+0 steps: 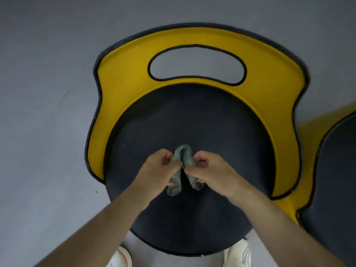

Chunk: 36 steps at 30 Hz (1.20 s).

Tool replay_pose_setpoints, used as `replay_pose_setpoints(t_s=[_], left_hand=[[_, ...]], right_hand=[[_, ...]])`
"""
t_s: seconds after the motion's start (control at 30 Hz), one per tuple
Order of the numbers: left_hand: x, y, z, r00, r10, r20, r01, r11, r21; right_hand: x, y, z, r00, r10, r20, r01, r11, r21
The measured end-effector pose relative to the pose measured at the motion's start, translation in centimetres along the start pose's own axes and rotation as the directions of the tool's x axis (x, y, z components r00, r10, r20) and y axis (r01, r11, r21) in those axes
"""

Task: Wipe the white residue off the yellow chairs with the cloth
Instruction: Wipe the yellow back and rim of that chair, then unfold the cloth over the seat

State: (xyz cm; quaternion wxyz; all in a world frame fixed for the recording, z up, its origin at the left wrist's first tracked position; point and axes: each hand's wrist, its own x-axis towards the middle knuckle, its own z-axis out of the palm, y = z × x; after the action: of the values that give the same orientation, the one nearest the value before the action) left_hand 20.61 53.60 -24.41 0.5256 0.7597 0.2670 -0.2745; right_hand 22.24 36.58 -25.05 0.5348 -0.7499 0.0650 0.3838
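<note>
open floor [48,93] left, second chair [337,170] crowding right, perhaps touching

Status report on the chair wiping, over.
Left hand and right hand both pinching the cloth, bunched over the dark seat. Cloth not on the yellow chair back. Nothing blocking it; second chair at right.
</note>
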Motion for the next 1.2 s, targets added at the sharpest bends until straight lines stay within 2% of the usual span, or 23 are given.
replay_pose_setpoints(t_s=[0.13, 0.2, 0.27, 0.37, 0.43, 0.5, 0.57, 0.63, 0.7, 0.77, 0.83, 0.93, 1.03, 1.2], left_hand=[[-3.7, 3.8, 3.6, 0.998, -0.049, 0.030, 0.052, 0.992, -0.118], [-6.1, 6.8, 4.8, 0.996, -0.079, 0.045, 0.085, 0.983, -0.160], [-8.7, 10.1, 6.3, 0.994, -0.075, 0.082, 0.088, 0.980, -0.180], [-12.3, 15.2, 9.0, 0.978, -0.055, 0.202, 0.088, 0.984, -0.157], [-13.6, 17.8, 10.7, 0.960, 0.026, 0.279, -0.006, 0.997, -0.072], [-13.6, 19.5, 12.3, 0.934, 0.250, 0.255, -0.286, 0.951, 0.114], [-12.9, 21.1, 14.0, 0.834, 0.504, 0.224, -0.551, 0.784, 0.287], [-12.5, 23.1, 16.2, 0.717, 0.619, 0.320, -0.695, 0.668, 0.265], [-12.8, 25.5, 18.4, 0.672, 0.566, 0.477, -0.714, 0.665, 0.217], [-13.8, 28.2, 20.7, 0.636, 0.470, 0.612, -0.651, 0.752, 0.099], [-15.5, 30.7, 23.7, 0.605, 0.404, 0.686, -0.559, 0.829, 0.005], [-18.0, 32.5, 28.9, 0.562, 0.325, 0.760, -0.517, 0.856, 0.016], [-20.4, 32.6, 35.9, 0.514, 0.312, 0.799, -0.560, 0.828, 0.037], [-25.7, 31.5, 52.0, 0.439, 0.463, 0.770, -0.726, 0.687, 0.001]], right_hand=[[-3.8, -0.4, -2.8, 0.994, -0.109, -0.028, 0.107, 0.993, -0.040], [-6.4, -0.7, -5.1, 0.985, -0.164, -0.048, 0.154, 0.973, -0.172], [-9.4, -1.3, -7.5, 0.964, -0.252, -0.091, 0.203, 0.909, -0.365], [-12.8, -1.9, -11.4, 0.909, -0.371, -0.190, 0.244, 0.843, -0.479], [-14.4, -2.2, -14.5, 0.885, -0.386, -0.261, 0.232, 0.851, -0.472], [-16.1, -2.4, -17.8, 0.862, -0.379, -0.336, 0.227, 0.882, -0.413], [-18.1, -2.6, -20.8, 0.850, -0.346, -0.398, 0.229, 0.921, -0.314], [-21.0, -2.9, -23.9, 0.847, -0.319, -0.425, 0.262, 0.946, -0.189], [-24.6, -3.2, -26.5, 0.835, -0.326, -0.443, 0.314, 0.944, -0.102], [-28.6, -3.4, -28.8, 0.807, -0.323, -0.495, 0.339, 0.939, -0.062], [-32.5, -3.0, -30.9, 0.772, -0.294, -0.564, 0.337, 0.941, -0.030], [-37.5, -1.0, -33.9, 0.704, -0.224, -0.673, 0.333, 0.942, 0.034], [-42.0, 3.2, -37.3, 0.638, -0.121, -0.761, 0.290, 0.953, 0.092], [-50.2, 14.3, -44.3, 0.498, 0.082, -0.863, 0.225, 0.949, 0.220]])
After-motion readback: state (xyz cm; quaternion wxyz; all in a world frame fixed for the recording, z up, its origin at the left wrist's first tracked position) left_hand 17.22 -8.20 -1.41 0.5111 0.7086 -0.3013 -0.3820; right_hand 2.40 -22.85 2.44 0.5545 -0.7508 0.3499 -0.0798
